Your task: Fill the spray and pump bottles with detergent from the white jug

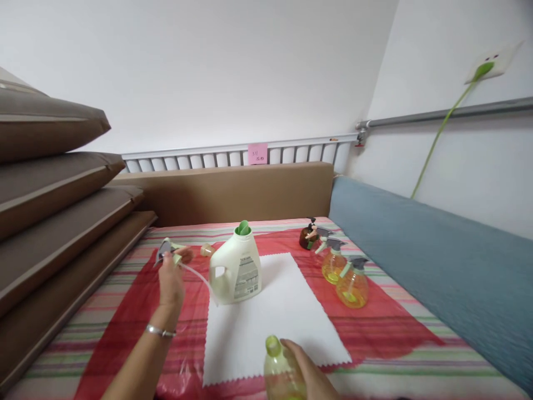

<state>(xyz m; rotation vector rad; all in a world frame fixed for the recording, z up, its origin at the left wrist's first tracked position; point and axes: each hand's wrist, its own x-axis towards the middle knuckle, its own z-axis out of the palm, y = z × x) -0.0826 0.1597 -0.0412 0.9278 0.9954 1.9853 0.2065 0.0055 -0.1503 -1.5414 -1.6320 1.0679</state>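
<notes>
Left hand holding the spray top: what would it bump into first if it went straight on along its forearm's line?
The left hand would probably meet the brown padded panel at the back first, though depth is unclear here.

Seemingly a home, white radiator [195,162], stacked brown cushions [58,169], striped cloth [420,364], wall socket [503,59]

We see a flat surface covered in striped cloth [458,355]. Spread over it is a translucent red sheet [125,328], bearing a zigzag-edged white sheet [275,328] with a pale jug [247,278] upon it; rightward stand a brown bottle [306,239] and spray bottles [352,291] of yellow liquid.
</notes>
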